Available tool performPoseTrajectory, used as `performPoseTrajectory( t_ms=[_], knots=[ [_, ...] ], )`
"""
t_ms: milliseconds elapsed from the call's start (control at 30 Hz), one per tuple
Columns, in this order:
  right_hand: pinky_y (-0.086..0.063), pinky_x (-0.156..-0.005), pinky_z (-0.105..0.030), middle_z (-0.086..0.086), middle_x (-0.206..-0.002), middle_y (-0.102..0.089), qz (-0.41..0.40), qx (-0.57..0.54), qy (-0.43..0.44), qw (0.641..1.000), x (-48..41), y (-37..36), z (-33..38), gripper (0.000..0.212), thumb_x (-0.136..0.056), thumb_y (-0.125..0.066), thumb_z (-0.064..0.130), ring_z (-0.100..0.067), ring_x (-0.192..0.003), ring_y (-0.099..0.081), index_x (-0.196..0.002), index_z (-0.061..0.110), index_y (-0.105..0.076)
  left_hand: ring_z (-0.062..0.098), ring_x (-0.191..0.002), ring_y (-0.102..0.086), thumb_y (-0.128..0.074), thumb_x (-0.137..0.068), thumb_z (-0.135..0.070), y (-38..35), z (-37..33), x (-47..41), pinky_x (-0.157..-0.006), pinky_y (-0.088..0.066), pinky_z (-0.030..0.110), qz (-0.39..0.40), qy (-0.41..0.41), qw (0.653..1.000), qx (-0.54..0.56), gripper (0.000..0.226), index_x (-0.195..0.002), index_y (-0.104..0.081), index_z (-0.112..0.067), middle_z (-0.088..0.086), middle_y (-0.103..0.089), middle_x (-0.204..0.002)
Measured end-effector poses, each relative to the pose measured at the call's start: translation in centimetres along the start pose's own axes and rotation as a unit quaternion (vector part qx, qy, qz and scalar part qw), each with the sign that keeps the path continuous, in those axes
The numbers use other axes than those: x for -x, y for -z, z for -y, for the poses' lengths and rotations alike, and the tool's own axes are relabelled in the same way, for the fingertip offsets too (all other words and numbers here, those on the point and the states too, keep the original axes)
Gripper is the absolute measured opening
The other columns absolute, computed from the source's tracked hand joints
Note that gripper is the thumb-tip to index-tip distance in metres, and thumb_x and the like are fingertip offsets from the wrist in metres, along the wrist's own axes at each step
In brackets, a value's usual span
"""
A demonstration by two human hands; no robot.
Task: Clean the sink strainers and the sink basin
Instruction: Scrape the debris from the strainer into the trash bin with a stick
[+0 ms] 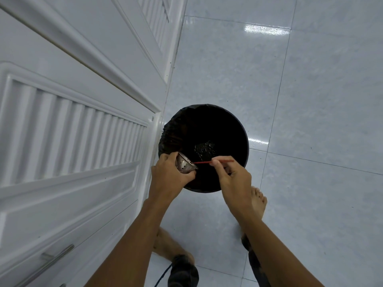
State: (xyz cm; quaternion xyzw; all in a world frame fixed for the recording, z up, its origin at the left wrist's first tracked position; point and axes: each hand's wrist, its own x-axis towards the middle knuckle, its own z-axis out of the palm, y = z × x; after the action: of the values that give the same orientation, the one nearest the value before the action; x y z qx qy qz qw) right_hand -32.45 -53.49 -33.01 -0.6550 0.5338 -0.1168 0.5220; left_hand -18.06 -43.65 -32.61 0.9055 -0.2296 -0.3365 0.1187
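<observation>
My left hand (170, 172) grips a small perforated metal sink strainer (185, 164), tilted on its side over the near rim of a black bin. My right hand (234, 175) pinches a thin red stick (213, 161) whose left tip touches the strainer's rim. Both hands hover above the bin opening. Wet dark bits glisten at the bottom of the bin (204, 149). The sink basin is out of sight.
The round black lined bin (240, 129) stands on a glossy pale tiled floor (300, 100). White louvred cabinet doors (72, 131) with a metal handle (56, 256) run along the left. My bare feet (258, 200) are just behind the bin.
</observation>
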Motion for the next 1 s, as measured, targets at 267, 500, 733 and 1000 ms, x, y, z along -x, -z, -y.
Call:
performPoseTrajectory(
  t_ms=[267, 500, 733, 1000],
  knots=[
    [-0.058, -0.082, -0.02, 0.008, -0.102, -0.072, -0.02, 0.056, -0.018, 0.998, 0.4, -0.2, -0.8, 0.021, -0.1, -0.061, 0.029, -0.008, -0.095, -0.068, -0.115, 0.02, -0.072, 0.023, -0.109, -0.059, -0.082, -0.075, -0.052, -0.8, 0.0, 0.1, -0.105, -0.038, 0.04, -0.003, -0.006, 0.999, -0.033, 0.075, -0.138, -0.057, -0.018, 0.005, -0.057, -0.121],
    [-0.056, -0.082, -0.02, 0.009, -0.102, -0.071, 0.005, 0.063, -0.024, 0.998, 1.1, -1.1, -0.4, 0.02, -0.101, -0.058, 0.031, -0.006, -0.095, -0.065, -0.114, 0.023, -0.071, 0.023, -0.111, -0.059, -0.081, -0.076, -0.052, -0.5, -0.1, 0.1, -0.107, -0.04, 0.041, 0.001, -0.014, 0.999, -0.029, 0.076, -0.139, -0.056, -0.019, 0.004, -0.057, -0.125],
    [-0.057, -0.081, -0.024, 0.008, -0.096, -0.071, 0.009, 0.009, -0.028, 1.0, 2.2, -2.8, 0.5, 0.017, -0.101, -0.057, 0.03, -0.006, -0.092, -0.066, -0.108, 0.022, -0.07, 0.024, -0.107, -0.06, -0.083, -0.074, -0.053, 0.1, 0.3, -0.1, -0.102, -0.051, 0.049, 0.019, -0.016, 0.999, -0.021, 0.074, -0.134, -0.058, -0.018, 0.004, -0.059, -0.121],
    [-0.05, -0.072, -0.006, 0.023, -0.084, -0.065, -0.034, -0.027, -0.048, 0.998, 0.5, -2.7, 1.4, 0.007, -0.101, -0.058, 0.028, 0.008, -0.087, -0.064, -0.099, 0.028, -0.064, 0.02, -0.106, -0.061, -0.087, -0.072, -0.048, 0.4, 0.9, 0.0, -0.098, -0.055, 0.044, 0.01, -0.031, 0.999, 0.025, 0.07, -0.131, -0.058, -0.021, 0.0, -0.059, -0.121]
  ],
)
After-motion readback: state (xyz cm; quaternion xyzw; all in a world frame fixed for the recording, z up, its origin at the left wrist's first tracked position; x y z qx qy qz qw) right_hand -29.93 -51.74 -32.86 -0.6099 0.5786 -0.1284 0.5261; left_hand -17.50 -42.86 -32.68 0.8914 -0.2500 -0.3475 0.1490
